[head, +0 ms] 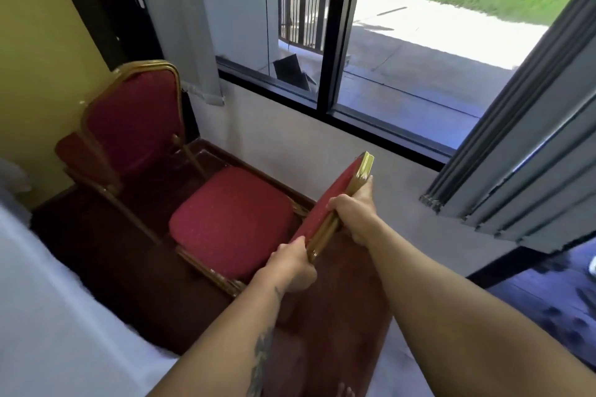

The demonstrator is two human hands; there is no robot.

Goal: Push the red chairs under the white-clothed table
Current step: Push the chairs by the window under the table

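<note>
We hold the backrest of the near red chair [325,209] with both hands, gripping its gold frame along the top edge. Our left hand [290,263] is closed around the lower end of that edge, thumb on the red padding and fingers wrapped behind the frame. Our right hand [354,208] is closed on the frame higher up, nearer the window, fingers curled over the gold rail. Both arms reach forward from the bottom of the view, and the left forearm carries a dark tattoo.

The chair's red seat cushion [232,222] faces the desk, which shows as a stretch of white cloth [48,300] along the lower left. The seat stands just beside the desk's cloth edge, with a strip of dark red carpet [135,267] between them, so the chair is not under the desk. Its gold front rail runs along the near side of the cushion.

A second red chair [132,119] with the same gold frame stands farther back in the corner, against the yellow wall [38,58]; its seat side is turned toward the far end of the desk, and part of it is hidden by the backrest. Beyond both chairs is a dark-framed window [335,42], with grey vertical blinds [522,151] hanging at the right.
</note>
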